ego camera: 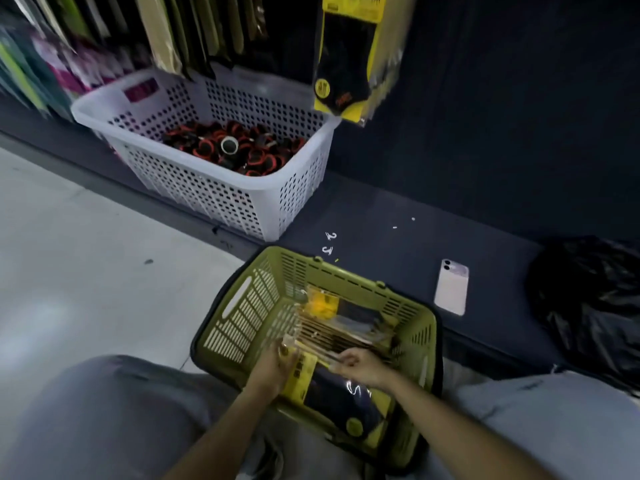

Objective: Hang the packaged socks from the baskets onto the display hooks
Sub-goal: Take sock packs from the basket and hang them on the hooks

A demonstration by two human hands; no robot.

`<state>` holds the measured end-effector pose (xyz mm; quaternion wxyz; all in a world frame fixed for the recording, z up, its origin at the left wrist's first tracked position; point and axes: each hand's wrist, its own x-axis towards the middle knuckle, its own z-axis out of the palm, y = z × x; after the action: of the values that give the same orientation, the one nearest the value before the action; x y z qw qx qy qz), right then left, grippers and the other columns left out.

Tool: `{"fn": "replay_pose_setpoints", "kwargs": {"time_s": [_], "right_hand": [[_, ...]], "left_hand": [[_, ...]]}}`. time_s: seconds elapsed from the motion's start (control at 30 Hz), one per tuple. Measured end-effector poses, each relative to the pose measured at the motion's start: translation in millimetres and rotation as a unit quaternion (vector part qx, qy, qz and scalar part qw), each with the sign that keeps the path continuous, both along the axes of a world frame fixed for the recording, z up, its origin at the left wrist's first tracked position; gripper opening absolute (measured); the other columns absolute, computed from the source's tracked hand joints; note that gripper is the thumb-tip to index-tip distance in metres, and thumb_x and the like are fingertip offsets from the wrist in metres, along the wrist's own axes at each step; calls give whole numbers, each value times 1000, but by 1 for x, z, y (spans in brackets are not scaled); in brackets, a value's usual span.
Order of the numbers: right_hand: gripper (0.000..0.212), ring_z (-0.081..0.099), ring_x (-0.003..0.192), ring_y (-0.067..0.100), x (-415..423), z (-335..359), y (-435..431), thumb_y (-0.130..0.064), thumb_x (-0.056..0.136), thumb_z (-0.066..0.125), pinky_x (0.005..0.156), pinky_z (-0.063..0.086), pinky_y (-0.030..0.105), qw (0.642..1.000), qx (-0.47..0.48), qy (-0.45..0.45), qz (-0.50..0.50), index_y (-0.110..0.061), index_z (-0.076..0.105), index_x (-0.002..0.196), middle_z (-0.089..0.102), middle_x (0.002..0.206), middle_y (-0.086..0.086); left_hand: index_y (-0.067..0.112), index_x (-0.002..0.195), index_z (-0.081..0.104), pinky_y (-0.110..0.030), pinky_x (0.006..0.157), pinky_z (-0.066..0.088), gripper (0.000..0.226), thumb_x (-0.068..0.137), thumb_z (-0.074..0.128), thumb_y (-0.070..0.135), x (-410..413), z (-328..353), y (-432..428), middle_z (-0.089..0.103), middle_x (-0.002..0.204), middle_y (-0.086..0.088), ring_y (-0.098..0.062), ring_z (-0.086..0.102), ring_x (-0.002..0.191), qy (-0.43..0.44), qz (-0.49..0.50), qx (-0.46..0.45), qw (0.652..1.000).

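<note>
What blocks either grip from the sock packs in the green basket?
Nothing visible. The left grip and the right grip, both bare hands, are on the sock packs inside the green basket.

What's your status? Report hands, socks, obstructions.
Both left hand and right hand grip top sock pack in green basket. One hung pack above. Nothing blocking; phone on ledge beside basket.

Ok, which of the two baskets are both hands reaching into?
The green basket between the person's knees, with the left hand and right hand on its yellow sock packs. The white basket farther off holds black-and-red items.
</note>
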<state>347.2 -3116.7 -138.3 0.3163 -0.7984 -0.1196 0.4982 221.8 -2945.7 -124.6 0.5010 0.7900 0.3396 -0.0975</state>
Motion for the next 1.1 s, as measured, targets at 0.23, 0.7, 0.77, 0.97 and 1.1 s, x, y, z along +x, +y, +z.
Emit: {"fn": "replay_pose_setpoints", "kwargs": {"time_s": [0.23,0.7,0.77,0.97,1.1], "right_hand": [[45,45,131,22,-7,-10,-2,-23,82,75,85,38,22,996,-21,-29,84,-14,52,120,45,144,8],[35,58,92,6,44,82,25,-12,82,74,78,48,15,965,204,-111,-119,-15,57,112,62,106,-5],[33,65,100,16,49,105,33,-16,82,74,91,53,32,950,268,-66,-147,-20,59,111,68,113,4],[41,68,102,21,55,156,57,-17,84,71,91,54,36,914,356,-67,-182,-16,55,122,70,113,7],[31,62,95,-3,72,213,82,-18,84,71,81,50,14,861,406,-215,-216,-35,58,106,67,104,-10]], "left_hand": [[17,141,34,-29,99,33,54,94,54,34,2,-7,2,44,134,-4,-26,41,130,46,-11,-31,998],[19,150,15,-51,108,35,98,76,71,50,52,52,20,29,152,-13,-33,35,136,-79,250,-150,953],[15,141,38,-43,92,48,81,76,65,55,67,80,24,56,134,-12,-29,58,116,-128,221,-282,925],[19,111,67,-31,75,57,25,91,59,32,97,162,43,73,103,-5,-21,71,93,-338,173,-222,898],[18,109,67,-28,71,57,29,85,62,33,113,210,56,74,102,-6,-23,71,90,-410,138,-188,882]]}}
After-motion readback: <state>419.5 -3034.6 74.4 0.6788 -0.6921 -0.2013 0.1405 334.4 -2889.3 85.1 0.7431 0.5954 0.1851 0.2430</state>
